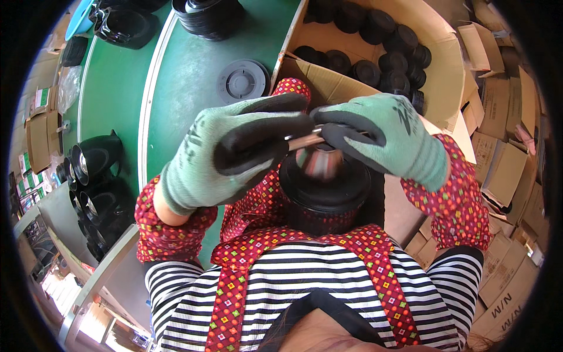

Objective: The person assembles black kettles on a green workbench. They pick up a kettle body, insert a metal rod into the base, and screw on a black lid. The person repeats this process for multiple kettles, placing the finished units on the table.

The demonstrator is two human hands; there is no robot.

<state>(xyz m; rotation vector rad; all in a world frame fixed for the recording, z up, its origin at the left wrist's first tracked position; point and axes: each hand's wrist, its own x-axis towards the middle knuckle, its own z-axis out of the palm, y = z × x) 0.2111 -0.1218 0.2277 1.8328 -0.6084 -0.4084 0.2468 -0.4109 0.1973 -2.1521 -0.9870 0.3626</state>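
Both of my hands wear green knit gloves with black-coated fingers and palms. They meet in front of my chest. My left hand [240,141] and my right hand [372,129] pinch a thin, shiny metal piece [307,141] between them, seen nearly edge-on; the fingers hide most of it, so its kind is unclear. Just below, a shiny cone-shaped metal part [319,162] sits on top of a stack of round black parts [324,202] against my apron. A flat grey-black ribbed disc [241,81] lies on the green table beyond my left hand.
The green table [196,64] has a white strip along it. A stack of black round parts [210,17] stands at its far side. Glossy black bowl-shaped housings [97,161] are at the left. An open cardboard box [437,50] holds several black round parts [375,26]. Cartons [495,170] line the right.
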